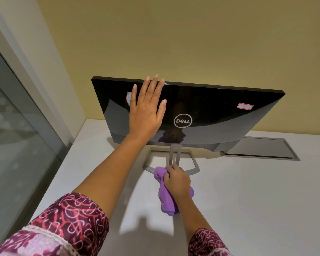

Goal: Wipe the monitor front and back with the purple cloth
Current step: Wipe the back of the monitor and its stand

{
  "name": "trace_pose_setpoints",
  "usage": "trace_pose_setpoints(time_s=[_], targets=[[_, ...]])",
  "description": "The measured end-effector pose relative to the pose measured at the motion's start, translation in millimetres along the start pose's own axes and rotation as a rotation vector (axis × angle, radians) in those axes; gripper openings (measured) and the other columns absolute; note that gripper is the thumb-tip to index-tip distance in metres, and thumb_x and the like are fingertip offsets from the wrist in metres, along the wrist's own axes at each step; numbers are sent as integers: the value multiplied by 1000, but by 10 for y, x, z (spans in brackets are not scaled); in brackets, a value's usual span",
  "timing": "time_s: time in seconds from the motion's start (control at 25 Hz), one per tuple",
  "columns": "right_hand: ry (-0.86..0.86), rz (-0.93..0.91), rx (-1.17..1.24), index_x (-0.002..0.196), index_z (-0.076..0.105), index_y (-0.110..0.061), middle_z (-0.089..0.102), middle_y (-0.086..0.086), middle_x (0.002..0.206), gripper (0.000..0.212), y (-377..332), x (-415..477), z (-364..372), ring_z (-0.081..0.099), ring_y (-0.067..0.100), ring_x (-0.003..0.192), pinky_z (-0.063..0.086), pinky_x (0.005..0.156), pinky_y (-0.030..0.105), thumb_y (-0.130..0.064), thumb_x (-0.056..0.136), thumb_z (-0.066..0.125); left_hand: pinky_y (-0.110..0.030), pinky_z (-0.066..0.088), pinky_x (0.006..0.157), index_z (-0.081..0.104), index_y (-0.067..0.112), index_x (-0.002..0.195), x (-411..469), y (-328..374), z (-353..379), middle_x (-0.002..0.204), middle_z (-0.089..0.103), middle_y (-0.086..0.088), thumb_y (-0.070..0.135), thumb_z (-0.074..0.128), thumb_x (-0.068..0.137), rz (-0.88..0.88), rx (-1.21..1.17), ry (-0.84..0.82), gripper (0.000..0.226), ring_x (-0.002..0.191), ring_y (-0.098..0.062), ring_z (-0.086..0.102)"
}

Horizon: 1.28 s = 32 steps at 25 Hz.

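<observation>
From the head camera, the monitor [211,108] stands on the white table [248,200] with its glossy black back facing us, logo [182,121] in the middle. The left hand [146,111] lies flat on that back, left of the logo, fingers straight and spread, tips at the monitor's top edge. It looks like a bracing hand.

Below the monitor, the right hand [177,180] has its fingers curled tight round the bunched purple cloth [166,198]. The cloth's top is pressed against the foot of the stand [175,154], and its tail trails back on the table.

My read is that the back-side step is in hand, down at the stand. Next, the cloth needs lifting onto the black panel for broad passes while the flat hand steadies the monitor. I can't see the screen side from here.
</observation>
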State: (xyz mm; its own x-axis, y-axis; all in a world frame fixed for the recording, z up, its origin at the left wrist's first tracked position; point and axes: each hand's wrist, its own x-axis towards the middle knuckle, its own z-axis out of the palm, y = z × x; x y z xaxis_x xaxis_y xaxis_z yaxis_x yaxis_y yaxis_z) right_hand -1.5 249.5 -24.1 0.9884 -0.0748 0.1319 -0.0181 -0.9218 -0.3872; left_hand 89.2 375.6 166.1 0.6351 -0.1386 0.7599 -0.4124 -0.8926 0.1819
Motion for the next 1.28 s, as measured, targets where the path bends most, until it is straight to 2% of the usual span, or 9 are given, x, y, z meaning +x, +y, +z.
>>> trace_pose_setpoints(time_s=[0.2, 0.36, 0.48, 0.56, 0.76, 0.88, 1.0, 1.12, 1.28], targets=[[121, -151, 84, 114, 63, -17, 62, 9, 110, 30, -338, 220, 73, 62, 27, 92, 55, 66, 34, -12, 85, 63, -38, 1, 117, 27, 17, 147, -2, -30, 22, 154, 26, -2, 31, 36, 99, 12, -14, -12, 51, 144, -17, 14], [-339, -152, -69, 139, 39, -22, 34, 7, 145, 46, -553, 407, 289, 38, 30, 129, 44, 101, 41, -12, 96, 48, -35, -3, 117, 26, 17, 148, 8, -86, 36, 155, 25, -2, 32, 37, 99, 37, 4, -13, 52, 143, -16, 13], [-467, -259, -268, 146, 29, -26, 18, 0, 155, 49, -566, 372, 445, 16, 28, 142, 32, 109, 42, -24, 99, 41, -35, -3, 117, 28, 17, 147, 5, -95, 44, 154, 26, -3, 32, 37, 99, 52, 8, -2, 51, 143, -16, 14], [-478, -255, -262, 145, 31, -25, 20, 0, 154, 48, -526, 344, 492, 20, 27, 140, 34, 106, 42, -27, 98, 43, -36, -2, 117, 28, 17, 147, 6, -102, 53, 154, 27, -3, 31, 38, 99, 51, 2, 7, 51, 143, -17, 15], [-407, -288, -255, 135, 42, -18, 33, 3, 148, 66, -258, 169, 427, 33, 31, 133, 46, 94, 41, 3, 78, 66, -36, -1, 117, 30, 16, 146, 7, -101, 55, 153, 29, -3, 30, 39, 99, 50, 2, 16, 50, 143, -17, 17], [-320, -288, -331, 112, 60, -16, 58, 6, 122, 71, -147, -8, 361, 60, 31, 103, 53, 67, 37, -1, 47, 86, -36, -1, 117, 32, 17, 146, 2, -68, 58, 152, 30, -3, 31, 39, 99, 29, 9, 27, 50, 142, -17, 18], [-308, -226, -339, 85, 67, -18, 68, 2, 93, 64, -107, -42, 384, 66, 24, 74, 51, 49, 30, -6, 27, 91, -37, 1, 117, 33, 17, 145, -2, -26, 52, 152, 32, -2, 31, 39, 99, 1, 11, 37, 49, 142, -17, 20], [-325, -191, -232, 78, 69, -19, 67, 0, 78, 34, -185, 6, 254, 63, 22, 70, 54, 55, 29, -8, 49, 84, -38, 3, 117, 34, 17, 145, -2, 16, 48, 152, 32, -2, 31, 39, 99, -16, 15, 43, 49, 142, -18, 22], [-283, 80, 49, 114, 65, -21, 66, 5, 106, 31, -427, 219, 61, 61, 23, 96, 51, 81, 28, -8, 88, 51, -38, 1, 117, 32, 17, 145, 4, 49, 42, 152, 30, -2, 33, 38, 99, -39, 20, 30, 49, 143, -18, 20]])
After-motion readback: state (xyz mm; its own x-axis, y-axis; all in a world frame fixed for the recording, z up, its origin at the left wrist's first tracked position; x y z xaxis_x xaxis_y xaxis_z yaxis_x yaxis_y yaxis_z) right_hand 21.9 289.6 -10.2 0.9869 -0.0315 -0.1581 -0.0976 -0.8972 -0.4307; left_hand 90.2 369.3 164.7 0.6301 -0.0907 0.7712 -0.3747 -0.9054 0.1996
